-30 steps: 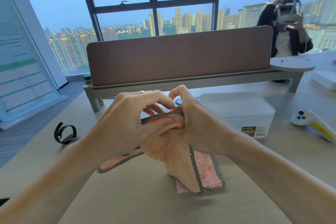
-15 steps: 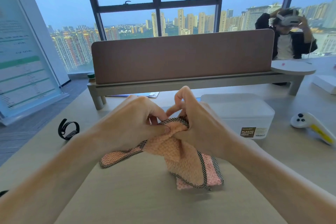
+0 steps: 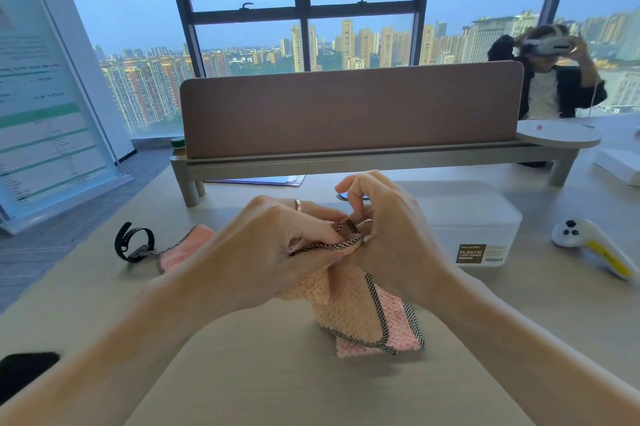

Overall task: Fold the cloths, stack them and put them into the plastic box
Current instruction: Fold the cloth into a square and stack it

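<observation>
A pink cloth (image 3: 346,308) with a black-and-white checked border hangs between my two hands just above the table. My left hand (image 3: 273,245) and my right hand (image 3: 391,235) both pinch its upper edge, close together. Under it a folded pink cloth (image 3: 398,328) lies flat on the table. Another pink cloth (image 3: 183,249) lies to the left, partly hidden by my left arm. The white translucent plastic box (image 3: 478,218), lid on and a brown label on its front, stands right behind my right hand.
A black watch band (image 3: 133,244) lies at the left, a white and yellow controller (image 3: 588,245) at the right. A brown divider on a grey shelf (image 3: 349,114) crosses the back of the table. A person with a headset sits beyond it at right. A black phone (image 3: 24,370) lies at the near left edge.
My hands have shifted along the cloth's upper edge and risen a little. The pink cloth at the left has come into view beside my left arm.
</observation>
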`<action>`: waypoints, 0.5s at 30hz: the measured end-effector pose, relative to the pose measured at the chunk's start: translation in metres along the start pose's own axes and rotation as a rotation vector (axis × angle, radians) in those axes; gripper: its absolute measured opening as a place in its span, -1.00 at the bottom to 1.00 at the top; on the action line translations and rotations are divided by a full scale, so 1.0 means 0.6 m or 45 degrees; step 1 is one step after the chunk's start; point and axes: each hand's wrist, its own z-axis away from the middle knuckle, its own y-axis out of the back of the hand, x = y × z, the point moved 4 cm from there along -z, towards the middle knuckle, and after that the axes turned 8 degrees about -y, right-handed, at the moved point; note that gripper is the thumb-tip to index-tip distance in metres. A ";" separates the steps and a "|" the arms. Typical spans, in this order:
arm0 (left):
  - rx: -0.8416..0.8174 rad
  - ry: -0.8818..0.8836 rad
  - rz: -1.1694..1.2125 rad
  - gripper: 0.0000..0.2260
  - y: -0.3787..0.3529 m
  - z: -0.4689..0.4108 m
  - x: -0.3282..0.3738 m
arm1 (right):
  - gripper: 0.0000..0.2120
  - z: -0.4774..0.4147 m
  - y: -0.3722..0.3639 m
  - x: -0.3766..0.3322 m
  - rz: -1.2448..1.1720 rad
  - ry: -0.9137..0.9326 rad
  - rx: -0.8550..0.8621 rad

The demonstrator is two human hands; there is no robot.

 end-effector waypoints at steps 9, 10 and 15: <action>0.276 0.251 0.159 -0.89 0.011 0.020 -0.029 | -0.80 0.040 -0.037 0.028 -0.597 -0.223 -0.174; 0.285 0.290 0.200 -0.88 0.018 0.019 -0.034 | -0.84 0.046 -0.043 0.035 -0.704 -0.253 -0.240; 0.265 0.343 0.342 -0.88 0.062 0.014 -0.053 | -0.81 0.071 -0.063 0.061 -0.776 -0.375 -0.533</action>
